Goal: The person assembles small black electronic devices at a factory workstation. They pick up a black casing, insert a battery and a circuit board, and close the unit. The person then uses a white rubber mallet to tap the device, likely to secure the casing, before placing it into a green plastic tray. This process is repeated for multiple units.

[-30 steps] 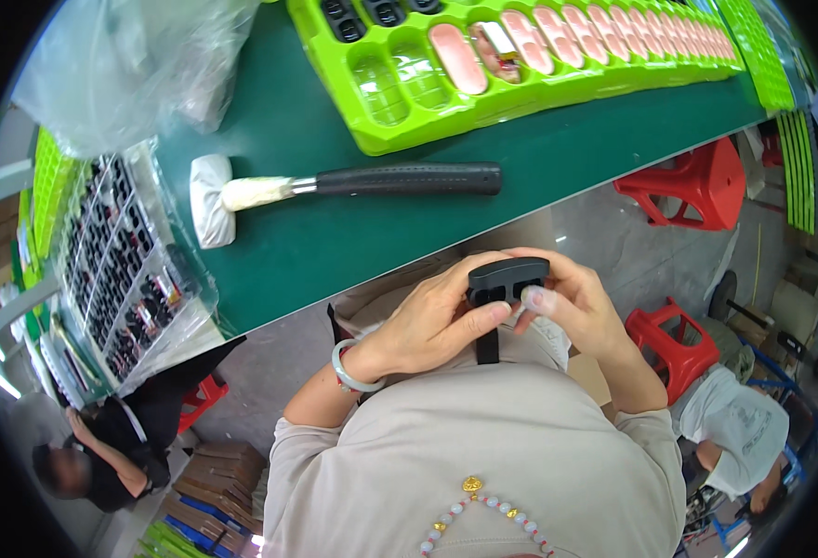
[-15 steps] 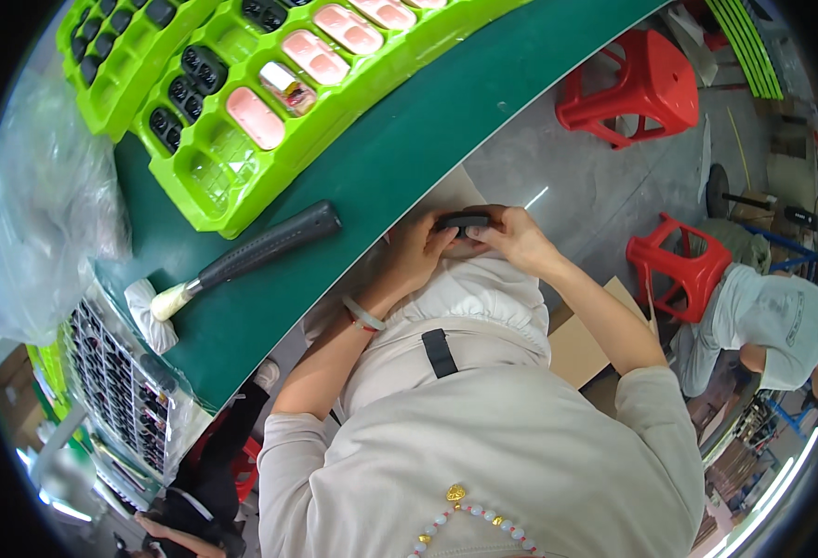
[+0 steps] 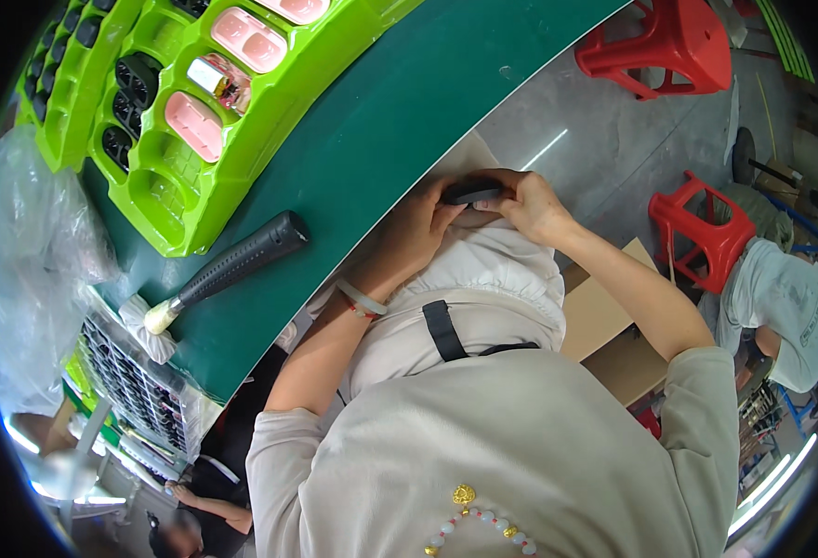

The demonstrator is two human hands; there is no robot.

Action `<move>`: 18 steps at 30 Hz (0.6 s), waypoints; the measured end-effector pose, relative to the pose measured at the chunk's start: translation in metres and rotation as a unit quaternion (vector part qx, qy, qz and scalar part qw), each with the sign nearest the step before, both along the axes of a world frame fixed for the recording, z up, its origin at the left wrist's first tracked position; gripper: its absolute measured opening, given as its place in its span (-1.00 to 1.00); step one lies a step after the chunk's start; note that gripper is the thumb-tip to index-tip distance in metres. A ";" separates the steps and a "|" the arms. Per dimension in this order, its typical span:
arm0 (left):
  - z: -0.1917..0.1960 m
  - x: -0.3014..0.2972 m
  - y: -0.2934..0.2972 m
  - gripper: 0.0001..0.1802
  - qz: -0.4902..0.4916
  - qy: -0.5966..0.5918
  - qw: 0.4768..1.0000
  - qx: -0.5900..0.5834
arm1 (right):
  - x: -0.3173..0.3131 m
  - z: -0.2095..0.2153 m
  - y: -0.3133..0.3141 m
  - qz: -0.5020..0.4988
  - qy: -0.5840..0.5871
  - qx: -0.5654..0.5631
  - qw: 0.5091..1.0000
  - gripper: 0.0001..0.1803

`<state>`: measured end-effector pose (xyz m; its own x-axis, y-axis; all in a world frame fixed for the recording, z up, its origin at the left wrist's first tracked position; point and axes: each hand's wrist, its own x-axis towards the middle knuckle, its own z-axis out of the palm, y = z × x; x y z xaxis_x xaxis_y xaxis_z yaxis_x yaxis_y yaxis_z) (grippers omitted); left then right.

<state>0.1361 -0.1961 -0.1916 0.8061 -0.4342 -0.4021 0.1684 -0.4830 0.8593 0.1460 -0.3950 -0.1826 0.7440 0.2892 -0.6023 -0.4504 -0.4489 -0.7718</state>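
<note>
Between my two hands, just off the table's edge and over my lap, is a small black oval case (image 3: 472, 192). My left hand (image 3: 425, 223) pinches its left end, the thumb pressed along the near side. The fingers of my right hand (image 3: 532, 206) close round its right end. What lies under the case is hidden by my fingers. On the green table (image 3: 409, 102) to the left, a hammer (image 3: 232, 265) with a black handle rests with its pale head on a white wrapped bundle (image 3: 146, 325).
A bright green tray (image 3: 251, 177) holds pink cases (image 3: 195, 126) and black ones (image 3: 130, 88). Clear plastic bags (image 3: 42, 223) and a gridded tray of dark parts (image 3: 139, 381) lie left. Red stools (image 3: 702, 228), an open cardboard box (image 3: 604, 321) and a seated person (image 3: 776, 307) are right.
My view has shifted, so the tray and hammer sit further left in it. The black case has tilted a little, its broad face showing more; both hands still hold it.
</note>
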 end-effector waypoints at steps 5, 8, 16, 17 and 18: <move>-0.017 0.002 -0.003 -0.73 -0.014 -0.114 0.993 0.038 | 0.002 -0.003 0.004 -0.004 -0.022 -0.035 0.999 -0.64; -0.030 0.009 -0.006 -0.75 -0.007 -0.131 0.989 0.065 | 0.010 -0.020 0.001 -0.014 -0.042 -0.019 0.999 -0.68; -0.073 0.018 0.005 -0.74 -0.006 -0.041 0.999 -0.008 | 0.023 -0.038 0.004 -0.054 0.071 0.100 0.991 -0.78; -0.073 0.021 0.010 -0.74 -0.013 -0.018 1.000 -0.020 | 0.025 -0.038 0.005 -0.056 0.091 0.111 0.988 -0.79; -0.064 0.026 0.017 -0.73 -0.033 0.022 0.998 -0.039 | 0.024 -0.035 0.006 -0.061 0.108 0.123 0.985 -0.80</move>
<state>0.1618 -0.1787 -0.2557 0.7566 -0.5177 -0.3994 0.1765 -0.4264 0.8871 0.1701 -0.3894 -0.2180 0.6440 0.3625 -0.6737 -0.6551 -0.1935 -0.7303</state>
